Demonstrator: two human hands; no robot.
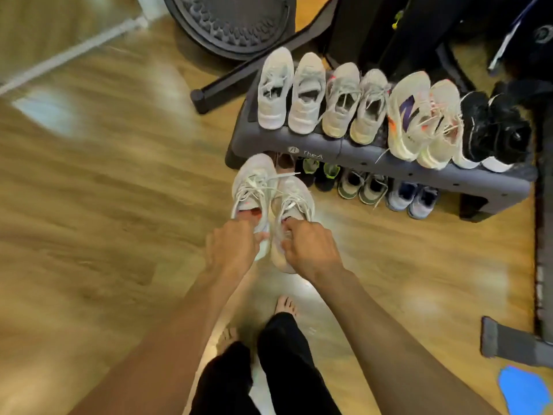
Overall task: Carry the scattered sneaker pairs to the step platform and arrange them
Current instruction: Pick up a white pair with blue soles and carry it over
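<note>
The step platform (359, 154) stands on the floor (104, 190) at far right. Four sneaker pairs fill its top in one row: the leftmost pair (290, 91), then the second pair (356, 103), the third pair (425, 121) and the rightmost pair (493, 130). Under it, at least three pairs stand side by side, among them one at the middle (362, 187). Just near of the platform's left end, the left hand (232, 250) and right hand (311, 250) each grip one shoe of a fifth sneaker pair (254, 184), the two shoes side by side. Bare feet (285, 305) stand nearer. A round disc (230, 22) lies behind the platform.

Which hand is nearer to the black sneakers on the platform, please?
Right. The right hand, gripping a white sneaker, is down-left of the black sneakers; the left hand, gripping the other, is farther left.
</note>
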